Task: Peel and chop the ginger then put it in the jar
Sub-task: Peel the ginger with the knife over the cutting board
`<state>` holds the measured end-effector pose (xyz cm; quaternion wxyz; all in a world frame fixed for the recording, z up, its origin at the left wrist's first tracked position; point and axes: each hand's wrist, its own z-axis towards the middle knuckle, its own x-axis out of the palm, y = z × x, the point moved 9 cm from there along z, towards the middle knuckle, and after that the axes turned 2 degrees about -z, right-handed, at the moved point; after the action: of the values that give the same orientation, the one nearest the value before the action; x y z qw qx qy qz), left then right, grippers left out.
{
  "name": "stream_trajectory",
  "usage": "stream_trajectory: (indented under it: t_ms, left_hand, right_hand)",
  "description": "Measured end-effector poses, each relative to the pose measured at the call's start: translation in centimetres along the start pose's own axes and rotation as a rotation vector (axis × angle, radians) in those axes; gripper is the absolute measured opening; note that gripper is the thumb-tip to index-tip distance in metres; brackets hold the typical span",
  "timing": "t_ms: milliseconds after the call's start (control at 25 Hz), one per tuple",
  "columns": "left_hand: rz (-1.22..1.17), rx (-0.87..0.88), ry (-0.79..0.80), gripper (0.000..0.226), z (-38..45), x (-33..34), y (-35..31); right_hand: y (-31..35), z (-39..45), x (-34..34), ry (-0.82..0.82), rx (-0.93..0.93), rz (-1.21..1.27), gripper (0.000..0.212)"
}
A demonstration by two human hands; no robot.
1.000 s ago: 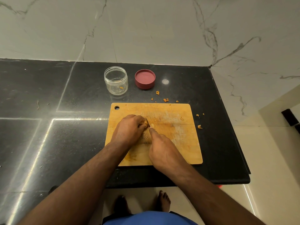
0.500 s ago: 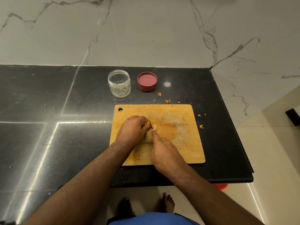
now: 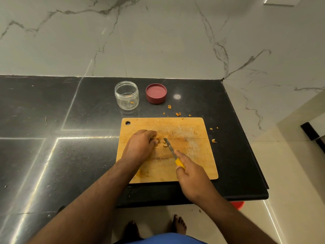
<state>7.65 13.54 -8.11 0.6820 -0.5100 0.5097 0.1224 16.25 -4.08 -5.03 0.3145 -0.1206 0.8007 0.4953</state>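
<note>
On the wooden cutting board (image 3: pixel 193 166), the ginger (image 3: pixel 157 139) is pinned under the curled fingers of the left hand (image 3: pixel 139 146). A yellow-handled knife (image 3: pixel 173 153) is gripped by the right hand (image 3: pixel 191 176), blade angled toward small cut pieces (image 3: pixel 165 143) beside the ginger. The open jar (image 3: pixel 126 95) is seen standing behind the board on the black counter (image 3: pixel 52 155), its red lid (image 3: pixel 156 93) just beside it.

The scene is dimly and warmly lit. A round glare spot is seen on the black desk (image 3: pixel 52 155) at 12 o'clock from the cutting board (image 3: pixel 193 164), and long streaks are reflected toward 8 o'clock. Straight edges are bowed by wide-angle distortion near the frame borders. Fine detail is softened throughout.
</note>
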Motion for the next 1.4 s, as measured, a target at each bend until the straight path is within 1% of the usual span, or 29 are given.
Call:
stream_trajectory:
  t_ms: [40,200,360,480,640,760,880,1000,1080,1200,1240,1320,1400]
  left_hand:
    - [-0.009,-0.006,0.003,0.04,0.0,0.0,0.1]
    - [-0.04,-0.024,0.003,0.034,-0.1,0.0,0.3]
    - [-0.049,-0.026,-0.01,0.033,-0.3,-0.2,0.2]
    - [-0.056,-0.014,-0.012,0.033,-0.5,-0.2,0.1]
    - [-0.06,-0.022,-0.005,0.034,-0.4,-0.2,0.3]
    - [-0.082,-0.031,-0.019,0.033,-0.4,-0.2,0.4]
    - [-0.197,-0.087,-0.094,0.031,-0.5,-0.6,1.1]
    - [-0.285,-0.149,-0.099,0.029,-0.4,-0.7,1.8]
    - [-0.323,-0.173,-0.101,0.028,-0.4,-1.0,1.9]
    - [-0.38,-0.198,-0.131,0.023,-0.4,-1.8,2.3]
    - [-0.394,-0.207,-0.137,0.022,-0.3,-2.1,2.4]
    - [-0.41,-0.226,-0.149,0.021,-0.1,-2.9,2.9]
    - [-0.403,-0.231,-0.142,0.021,0.0,-3.2,3.2]
  right_hand:
    - [-0.3,0.3,-0.5,-0.002,0.027,0.045,0.051]
    - [-1.0,0.9,-0.2,0.046,0.078,0.095,0.049]
    - [-2.1,1.7,-0.6,0.056,0.191,0.33,0.05]
    - [-2.5,2.3,-1.3,0.063,0.223,0.368,0.05]
    - [-2.1,2.4,-2.7,-0.036,0.146,0.226,0.05]
    - [-0.7,2.2,-2.0,-0.027,0.042,0.113,0.048]
    - [0.0,2.6,-0.2,0.021,-0.02,-0.08,0.05]
    - [-1.1,3.1,-0.8,-0.047,-0.012,-0.244,0.052]
    - [-1.8,2.6,-0.7,-0.026,-0.026,-0.259,0.054]
    - [-1.1,0.6,1.5,0.096,-0.169,-0.193,0.054]
    - [-0.9,0.3,1.6,0.1,-0.203,-0.159,0.054]
    - [-1.2,0.9,0.6,0.03,-0.201,-0.126,0.053]
    - [-2.1,2.2,-0.5,-0.039,-0.147,-0.163,0.054]
